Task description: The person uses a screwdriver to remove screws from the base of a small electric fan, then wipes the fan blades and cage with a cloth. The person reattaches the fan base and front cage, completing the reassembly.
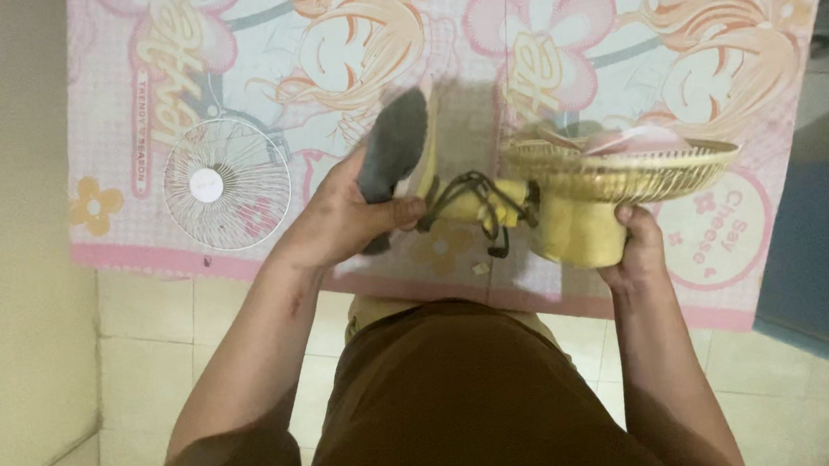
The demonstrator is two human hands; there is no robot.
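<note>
A person stood over a pink mat spread on a pale tiled floor, holding a small yellowed plastic fan in both hands just above the mat's near edge; the mat served as the landmark, a soft-looking sheet printed with cartoon girls, large pink flowers and a round pink badge near its right corner. The left hand was closed around the fan's flat base, thumb pressed across its dark grey underside, the base tilted up over the middle of the mat; the right hand gripped the rounded motor housing from below, fingers curled tight against it. The fan's rear wire guard, a shallow yellow basket of thin ribs, faced upward over the mat's right half, pink blades lying inside it. A dark cord looped around the neck between the hands. A loose white wire grille, round and finely spoked, lay flat on the mat's left part, well apart from the fan.
</note>
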